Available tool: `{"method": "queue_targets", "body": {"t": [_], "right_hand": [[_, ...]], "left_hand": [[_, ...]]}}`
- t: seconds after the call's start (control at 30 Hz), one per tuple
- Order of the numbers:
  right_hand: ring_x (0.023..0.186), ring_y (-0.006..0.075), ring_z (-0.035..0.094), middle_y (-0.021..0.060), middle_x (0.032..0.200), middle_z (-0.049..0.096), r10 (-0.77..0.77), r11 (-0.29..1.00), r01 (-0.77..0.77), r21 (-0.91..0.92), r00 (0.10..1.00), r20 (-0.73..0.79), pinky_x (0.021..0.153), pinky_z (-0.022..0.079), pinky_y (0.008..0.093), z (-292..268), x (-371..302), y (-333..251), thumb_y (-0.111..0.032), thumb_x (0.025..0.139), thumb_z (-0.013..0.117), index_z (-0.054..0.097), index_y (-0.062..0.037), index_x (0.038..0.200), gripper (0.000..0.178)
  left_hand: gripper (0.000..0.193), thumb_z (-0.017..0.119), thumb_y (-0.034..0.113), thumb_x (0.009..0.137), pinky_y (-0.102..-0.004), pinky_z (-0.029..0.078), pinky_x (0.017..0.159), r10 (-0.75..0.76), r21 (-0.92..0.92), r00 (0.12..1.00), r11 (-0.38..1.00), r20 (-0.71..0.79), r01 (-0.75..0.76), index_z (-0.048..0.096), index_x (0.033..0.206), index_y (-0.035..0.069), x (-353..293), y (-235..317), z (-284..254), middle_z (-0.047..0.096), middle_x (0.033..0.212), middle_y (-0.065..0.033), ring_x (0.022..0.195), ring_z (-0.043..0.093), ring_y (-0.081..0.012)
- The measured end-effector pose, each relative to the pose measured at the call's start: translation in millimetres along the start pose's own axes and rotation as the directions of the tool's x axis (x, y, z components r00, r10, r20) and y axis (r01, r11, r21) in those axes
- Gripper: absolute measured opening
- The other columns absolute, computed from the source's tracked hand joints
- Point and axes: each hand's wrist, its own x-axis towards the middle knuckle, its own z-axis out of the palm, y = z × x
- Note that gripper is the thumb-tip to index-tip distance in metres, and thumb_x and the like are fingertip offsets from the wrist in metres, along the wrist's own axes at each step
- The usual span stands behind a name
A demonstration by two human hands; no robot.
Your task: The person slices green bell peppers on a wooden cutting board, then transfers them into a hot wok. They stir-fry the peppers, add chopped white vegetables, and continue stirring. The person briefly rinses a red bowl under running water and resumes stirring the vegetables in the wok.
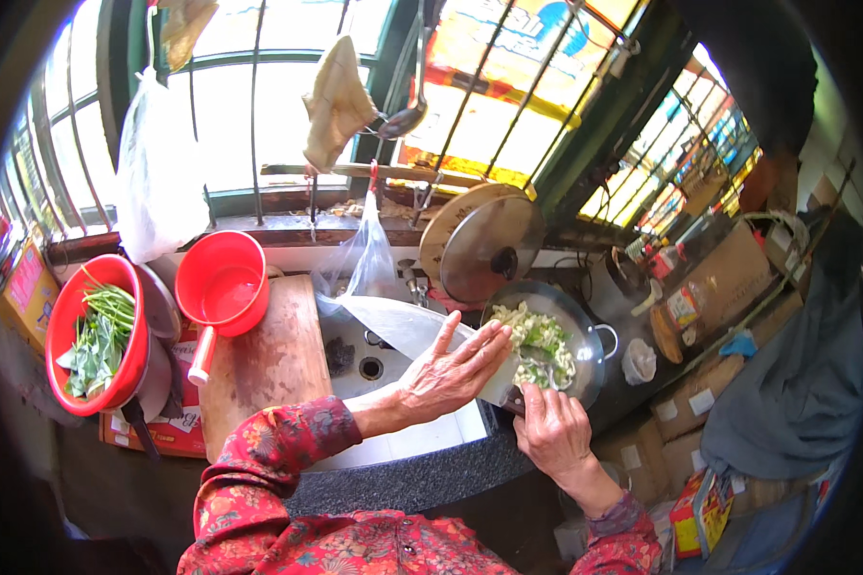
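A metal wok (590,328) with a loop handle holds pale chopped food (542,335) mixed with green pieces. My right hand (554,431) is closed at the wok's near edge around a metal utensil (548,376), its head partly buried in the food. Just left of the wok, my left hand (446,376) is held flat with fingers apart, holding nothing. A pale flat surface and a brown handle-like piece (514,400) show between the hands; I cannot make out what they belong to. Behind the left hand stretches a clear plastic bag (393,321).
A sink (360,385) lies under the left forearm, beside a wooden cutting board (268,359). Further left are a red dipper (222,280) and a red basin (59,359) of leafy greens. A glass lid (484,251) leans behind the wok. Cardboard boxes (688,402) stand right.
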Motion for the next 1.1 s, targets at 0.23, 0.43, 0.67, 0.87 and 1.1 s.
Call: {"method": "queue_targets", "body": {"t": [0.23,0.43,0.67,0.87,1.1], "right_hand": [[0.058,0.0212,0.053,0.0047,0.066,0.048,-0.092,0.984,0.087,-0.155,0.996,-0.020,0.051,0.041,0.0356,-15.1,7.2,77.2,-0.024,0.073,0.066,0.055,-0.0062,0.086,0.024],[0.078,0.0350,0.061,0.0135,0.084,0.059,0.299,0.950,-0.292,-0.111,0.953,0.054,0.067,0.049,0.0445,-38.0,43.4,140.4,-0.015,0.072,0.071,0.055,-0.0065,0.102,0.035],[0.085,0.0398,0.062,0.0207,0.089,0.065,0.362,0.932,-0.355,-0.074,0.902,0.236,0.074,0.049,0.0473,-16.1,163.9,167.2,-0.012,0.077,0.061,0.052,-0.0064,0.107,0.032],[0.079,0.0371,0.065,0.0193,0.081,0.066,0.227,0.958,-0.159,-0.238,0.930,0.290,0.069,0.052,0.0454,14.8,265.0,170.2,-0.014,0.078,0.056,0.059,-0.0054,0.095,0.019],[0.076,0.0257,0.067,0.0074,0.076,0.068,0.162,0.834,0.074,-0.546,0.914,0.371,0.078,0.038,0.0459,59.3,350.9,173.4,-0.009,0.070,0.063,0.068,-0.0164,0.081,0.014]], "left_hand": [[0.056,0.056,0.013,0.075,-0.0642,0.019,0.105,-0.241,0.190,0.970,0.954,0.018,0.233,0.049,0.128,-0.003,-29.4,-69.1,-21.0,0.040,0.142,-0.0164,0.134,0.036,-0.0313],[0.030,0.061,0.016,0.077,-0.0521,0.037,0.095,-0.509,0.034,0.842,0.852,-0.178,0.523,0.060,0.100,-0.003,-96.3,-79.8,-15.0,0.059,0.111,-0.0196,0.111,0.053,-0.0354],[0.052,0.061,0.018,0.083,-0.0464,0.048,0.071,-0.285,-0.440,0.753,0.669,0.593,0.599,0.042,0.130,0.005,-187.6,53.0,69.0,0.058,0.092,-0.0189,0.083,0.060,-0.0342],[0.039,0.048,0.038,0.094,-0.0513,0.051,0.061,-0.260,-0.421,0.597,0.503,0.759,0.755,0.059,0.093,0.000,-239.7,91.5,113.8,0.063,0.076,-0.0225,0.068,0.063,-0.0411],[0.045,0.047,0.038,0.094,-0.0453,0.053,0.056,-0.309,-0.421,0.670,0.583,0.675,0.694,0.060,0.076,-0.001,-240.1,98.1,112.8,0.063,0.071,-0.0215,0.063,0.064,-0.0378]]}}
